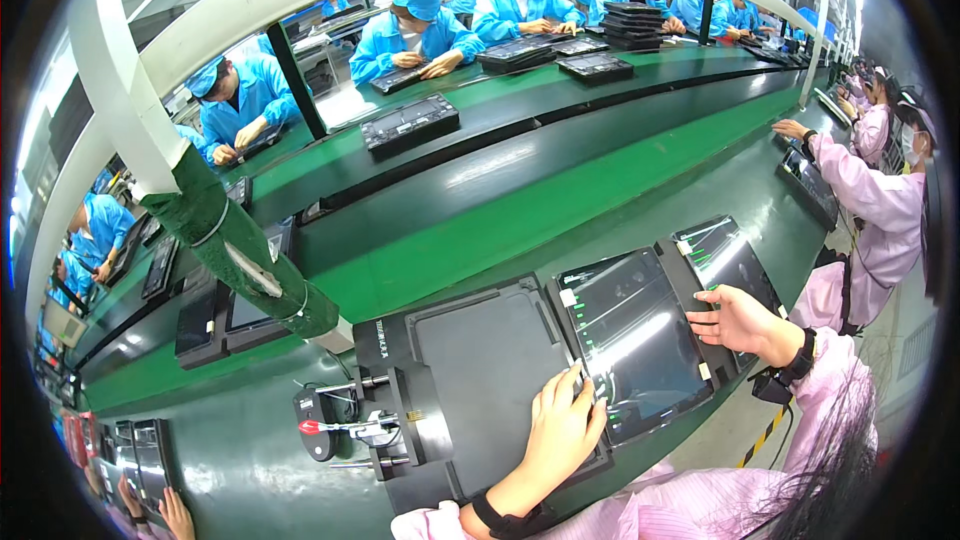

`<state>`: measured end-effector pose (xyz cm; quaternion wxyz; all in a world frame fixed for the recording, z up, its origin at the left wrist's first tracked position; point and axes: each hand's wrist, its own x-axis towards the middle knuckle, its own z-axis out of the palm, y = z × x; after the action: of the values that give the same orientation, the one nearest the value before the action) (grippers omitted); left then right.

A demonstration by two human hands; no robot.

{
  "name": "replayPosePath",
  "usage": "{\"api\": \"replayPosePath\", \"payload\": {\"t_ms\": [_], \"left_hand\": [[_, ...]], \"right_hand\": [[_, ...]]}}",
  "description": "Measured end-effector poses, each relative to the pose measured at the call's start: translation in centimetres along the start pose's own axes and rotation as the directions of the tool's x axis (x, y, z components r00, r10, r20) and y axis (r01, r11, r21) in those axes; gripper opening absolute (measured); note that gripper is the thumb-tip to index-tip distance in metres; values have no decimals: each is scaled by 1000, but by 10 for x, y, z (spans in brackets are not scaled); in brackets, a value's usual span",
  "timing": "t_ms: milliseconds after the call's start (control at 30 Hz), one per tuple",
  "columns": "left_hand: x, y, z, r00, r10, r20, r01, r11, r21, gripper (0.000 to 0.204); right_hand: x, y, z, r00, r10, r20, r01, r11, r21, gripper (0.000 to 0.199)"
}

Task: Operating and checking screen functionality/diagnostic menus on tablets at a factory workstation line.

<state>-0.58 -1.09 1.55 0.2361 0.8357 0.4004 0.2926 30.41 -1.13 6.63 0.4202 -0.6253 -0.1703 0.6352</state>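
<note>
Black tablet (640, 340) lies lengthwise away and leftward, between left hand (562, 430), nearer, extended fingers on its left edge, gripping nothing, and right hand (742, 325), open, empty, beside its right.

1 head-worn fisheye, looking down at near hands (560, 428).

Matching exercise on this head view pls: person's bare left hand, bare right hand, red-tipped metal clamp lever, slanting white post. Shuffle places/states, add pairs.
Column one
1. Bare left hand
2. Slanting white post
3. Bare right hand
4. Red-tipped metal clamp lever

Column two
A. Sticks out left of the black rectangular fixture
B. Fingers extended, at the right side of the glossy black rectangular panel
C. Fingertips at that panel's left edge
D. Lower part wrapped in green

Pairs: 1-C, 2-D, 3-B, 4-A
</note>
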Motion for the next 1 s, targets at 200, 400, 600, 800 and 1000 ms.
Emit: {"api": "replayPosePath", "payload": {"t_ms": [200,400,600,800,1000], "left_hand": [[0,-3,0,999,-37,12,38,998,-52,32],[3,-5,0,991,-133,33,137,975,-172,28],[5,2,1,991,-127,-37,112,955,-273,27],[13,18,-8,946,-55,-321,-68,931,-360,27],[6,20,-39,932,1,-362,-81,975,-208,26]], "right_hand": [[-1,8,17,970,46,238,-50,999,10,49],[-6,55,36,945,-315,-90,317,948,13,46],[-2,67,26,803,-582,-128,595,794,122,44],[-23,64,43,764,-619,-180,641,700,314,43],[-35,53,77,778,-581,-239,623,664,413,43]]}}
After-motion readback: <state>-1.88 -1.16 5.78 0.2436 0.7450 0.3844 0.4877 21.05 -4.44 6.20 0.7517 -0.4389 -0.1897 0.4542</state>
